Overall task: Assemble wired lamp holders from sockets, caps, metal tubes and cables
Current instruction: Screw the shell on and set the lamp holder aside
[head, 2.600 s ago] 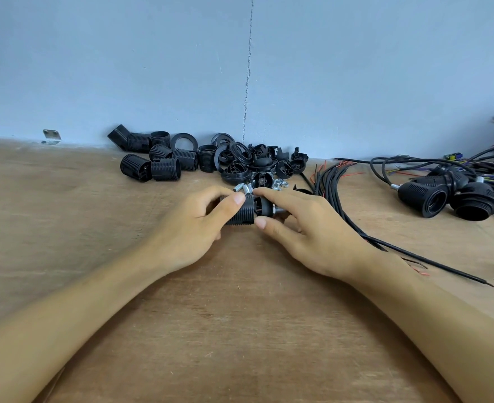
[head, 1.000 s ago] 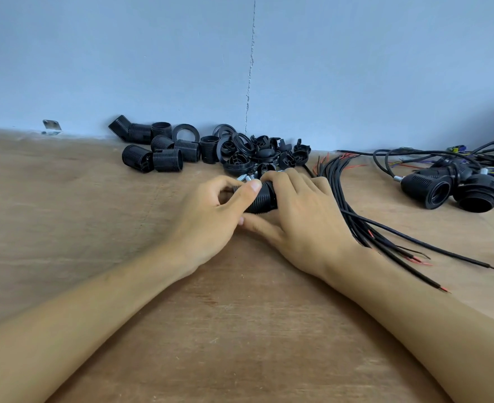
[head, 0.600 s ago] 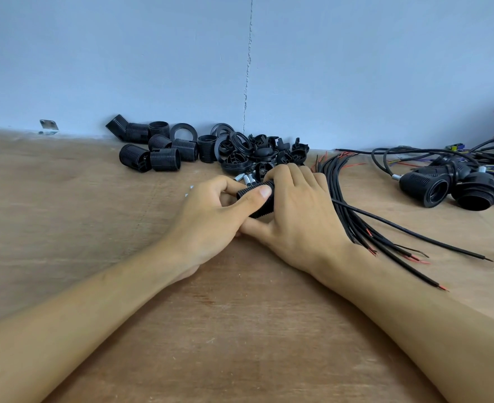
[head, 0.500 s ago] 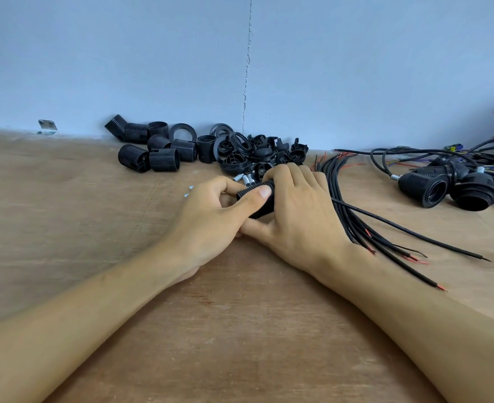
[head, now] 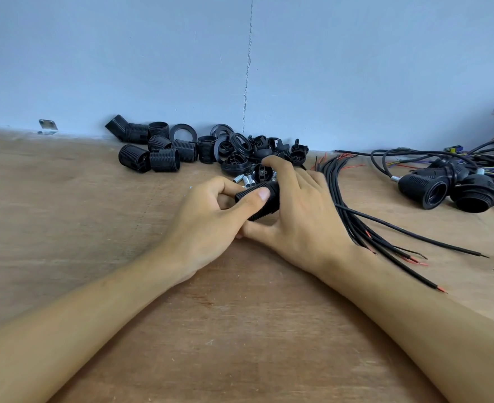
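A black ribbed lamp socket lies between both hands at the table's middle. My left hand pinches its left end, thumb on top. My right hand wraps over its right end and hides that part, index finger reaching toward a black cap. Small metal tubes lie just behind the socket. Loose black cables with bared red tips fan out to the right of my right hand.
A pile of black sockets, rings and caps sits against the blue wall. Two wired lamp holders lie at the far right among tangled cables. A small metal bracket sits at the wall on the left. The wooden table spreads toward me.
My right hand has closed over the socket's right end and shifted slightly; the left hand keeps its pinch. The cable bundle beside my right hand has fanned out.
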A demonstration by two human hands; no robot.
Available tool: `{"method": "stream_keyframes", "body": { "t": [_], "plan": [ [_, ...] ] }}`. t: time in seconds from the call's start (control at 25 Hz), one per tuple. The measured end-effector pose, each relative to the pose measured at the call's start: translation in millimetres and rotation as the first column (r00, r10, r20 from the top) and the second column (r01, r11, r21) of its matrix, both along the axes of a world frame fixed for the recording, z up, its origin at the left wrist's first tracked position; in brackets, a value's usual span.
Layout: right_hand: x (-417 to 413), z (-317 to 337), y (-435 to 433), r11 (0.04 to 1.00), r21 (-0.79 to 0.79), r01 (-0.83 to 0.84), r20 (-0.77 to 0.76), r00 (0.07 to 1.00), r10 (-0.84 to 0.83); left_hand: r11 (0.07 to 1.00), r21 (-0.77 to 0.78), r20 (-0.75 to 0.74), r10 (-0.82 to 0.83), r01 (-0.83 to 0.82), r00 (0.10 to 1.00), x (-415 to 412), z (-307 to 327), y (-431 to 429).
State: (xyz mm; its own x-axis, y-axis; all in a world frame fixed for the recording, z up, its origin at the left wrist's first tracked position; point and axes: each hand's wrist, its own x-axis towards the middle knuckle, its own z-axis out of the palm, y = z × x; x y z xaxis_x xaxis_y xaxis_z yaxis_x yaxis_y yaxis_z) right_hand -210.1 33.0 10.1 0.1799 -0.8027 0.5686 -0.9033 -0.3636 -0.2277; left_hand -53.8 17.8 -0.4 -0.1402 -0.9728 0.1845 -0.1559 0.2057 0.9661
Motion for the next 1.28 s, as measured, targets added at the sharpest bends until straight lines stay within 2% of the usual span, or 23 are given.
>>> {"method": "stream_keyframes", "body": {
  "t": [0.2, 0.32, 0.52, 0.64, 0.76, 0.88, 1.16, 1.28],
  "plan": [
    [-3, 0, -1, 0.995, -0.057, 0.079, -0.061, 0.995, -0.083, 0.996, 0.079, -0.097, -0.031, 0.039, 0.995, 3, 0, -3],
    [-11, 1, -2, 0.994, -0.074, 0.079, -0.077, 0.993, -0.084, 0.988, 0.131, -0.227, -0.056, 0.087, 0.972, 6, 1, -7],
    [-21, 1, -1, 0.988, -0.015, -0.155, 0.013, 0.988, 0.155, 0.982, 0.133, -0.315, -0.086, 0.133, 0.945, 10, 1, -11],
    [-22, -1, -3, 0.977, -0.008, -0.212, 0.027, 0.977, 0.212, 0.991, 0.105, -0.271, -0.054, 0.085, 0.961, 9, -2, -12],
    [-21, -1, -4, 0.95, 0.074, -0.302, 0.086, 0.951, 0.296, 0.996, 0.071, -0.146, -0.037, 0.048, 0.989, 7, -4, -11],
    [-18, -2, -5, 0.93, 0.092, -0.355, 0.145, 0.929, 0.34, 0.999, 0.053, -0.066, -0.002, 0.005, 0.998, 5, -4, -10],
    [-13, -2, -4, 0.947, 0.074, -0.313, 0.146, 0.943, 0.3, 0.996, 0.022, 0.015, 0.082, -0.082, 0.997, 3, -3, -8],
    [-9, -1, -1, 0.954, 0.061, -0.293, 0.137, 0.949, 0.283, 0.995, 0.004, 0.002, 0.1, -0.1, 0.995, 1, -2, -5]
  ]
}}
